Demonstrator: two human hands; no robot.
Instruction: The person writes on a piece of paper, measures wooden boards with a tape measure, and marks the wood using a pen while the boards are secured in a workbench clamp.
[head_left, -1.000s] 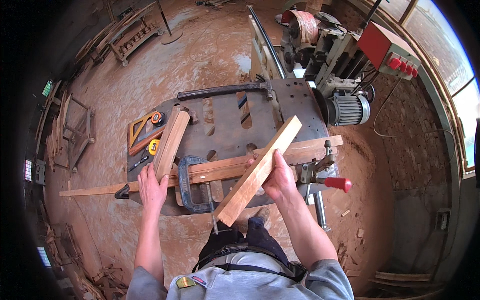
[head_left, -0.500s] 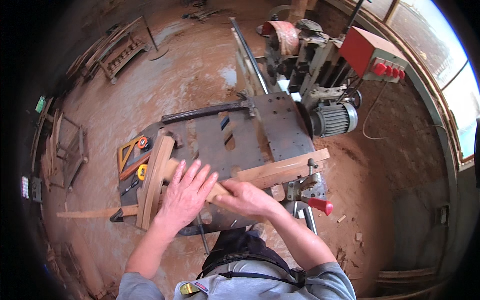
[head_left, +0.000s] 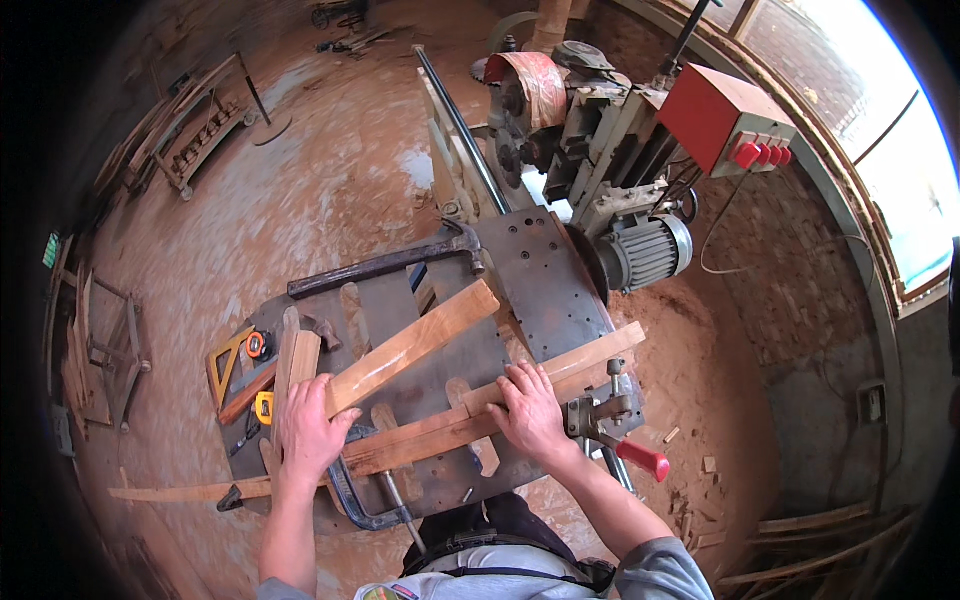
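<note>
My left hand (head_left: 312, 428) is closed round the lower end of a short flat wooden board (head_left: 415, 345), which slants up and right above the metal worktable (head_left: 550, 245). My right hand (head_left: 532, 415) lies across a long wooden strip (head_left: 420, 440), fingers over its far edge and thumb on the near side. A toggle clamp with a red handle (head_left: 640, 458) stands at the strip's right end. Beside my left hand, a wooden block (head_left: 296, 360) lies partly hidden by it. A clamp with a dark curved frame (head_left: 350, 495) sits at the table's near edge.
A hammer (head_left: 390, 262) lies along the far side of the table. At left are a yellow set square (head_left: 230, 365), an orange tape measure (head_left: 260, 345) and a yellow one (head_left: 264, 408). A motor (head_left: 645, 252) and red control box (head_left: 715, 120) stand beyond, right.
My right hand has left the short board and moved right onto the long strip. The left hand, earlier flat on the board, now grips its end; the board's far end has swung up and right.
</note>
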